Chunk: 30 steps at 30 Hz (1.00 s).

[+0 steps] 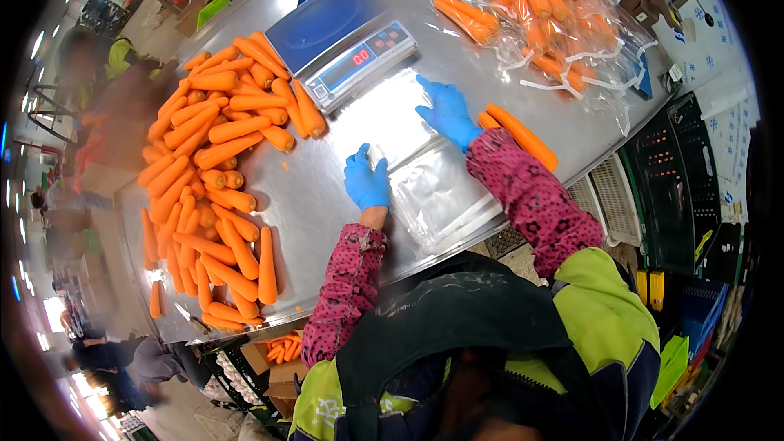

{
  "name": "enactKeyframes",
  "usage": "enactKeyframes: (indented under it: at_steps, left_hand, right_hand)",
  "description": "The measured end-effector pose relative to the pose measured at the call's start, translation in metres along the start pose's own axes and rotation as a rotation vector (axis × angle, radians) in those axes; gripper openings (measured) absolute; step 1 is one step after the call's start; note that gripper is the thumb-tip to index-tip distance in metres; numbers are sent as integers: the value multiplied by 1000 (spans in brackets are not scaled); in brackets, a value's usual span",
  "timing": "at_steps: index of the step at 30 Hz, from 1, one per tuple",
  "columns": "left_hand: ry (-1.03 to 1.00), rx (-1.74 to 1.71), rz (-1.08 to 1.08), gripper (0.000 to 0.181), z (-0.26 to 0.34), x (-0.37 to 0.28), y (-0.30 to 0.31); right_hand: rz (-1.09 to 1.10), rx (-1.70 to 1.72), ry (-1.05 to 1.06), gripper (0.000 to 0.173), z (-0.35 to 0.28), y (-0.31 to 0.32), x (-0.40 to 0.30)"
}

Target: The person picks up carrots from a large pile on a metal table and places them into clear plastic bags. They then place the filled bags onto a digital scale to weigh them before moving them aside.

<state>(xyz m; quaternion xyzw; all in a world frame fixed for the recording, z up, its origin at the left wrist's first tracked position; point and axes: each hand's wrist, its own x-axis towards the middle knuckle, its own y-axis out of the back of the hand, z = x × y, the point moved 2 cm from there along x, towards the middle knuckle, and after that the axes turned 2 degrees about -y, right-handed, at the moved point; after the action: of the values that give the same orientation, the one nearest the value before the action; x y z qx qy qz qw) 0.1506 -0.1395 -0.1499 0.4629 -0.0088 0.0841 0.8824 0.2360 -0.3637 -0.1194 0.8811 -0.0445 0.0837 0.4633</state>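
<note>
My left hand [366, 180], in a blue glove, is at the upper left edge of flat clear plastic bags [438, 193] on the metal table. Whether its fingers grip the thin film cannot be made out. Farther up and to the right, my blue-gloved right hand [450, 111] has its thumb and forefinger apart, with nothing visible between them. Two loose carrots [523, 135] lie beside my right wrist. Beyond my hands stands a digital scale [361, 61] with a bare blue platform; its lit display reads 0.0.
A large heap of carrots [208, 135] covers the table's left side. Bagged carrots [545, 12] are piled at the upper right, near a brown metal device [652, 0]. A knife [191, 318] lies at the lower left edge. Crates [667, 177] stand right of the table.
</note>
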Motion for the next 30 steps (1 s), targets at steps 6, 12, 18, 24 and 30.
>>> enactKeyframes:
  at_steps: [6,12,18,24,30]
  left_hand:
    - [-78,2,69,49,0,-2,1]
    - [-66,-201,84,55,-4,-6,11]
    - [50,-1082,-380,102,62,-34,65]
    - [305,-1733,-382,53,64,-11,93]
    - [255,-1618,-365,40,47,3,121]
  right_hand:
    - [-13,-8,-194,61,2,-34,46]
    - [-74,442,-215,34,-5,-22,39]
    - [-364,897,-265,34,-104,43,-16]
    - [-746,1004,-149,44,-147,107,-41]
    - [-380,1022,-179,47,-80,127,-48]
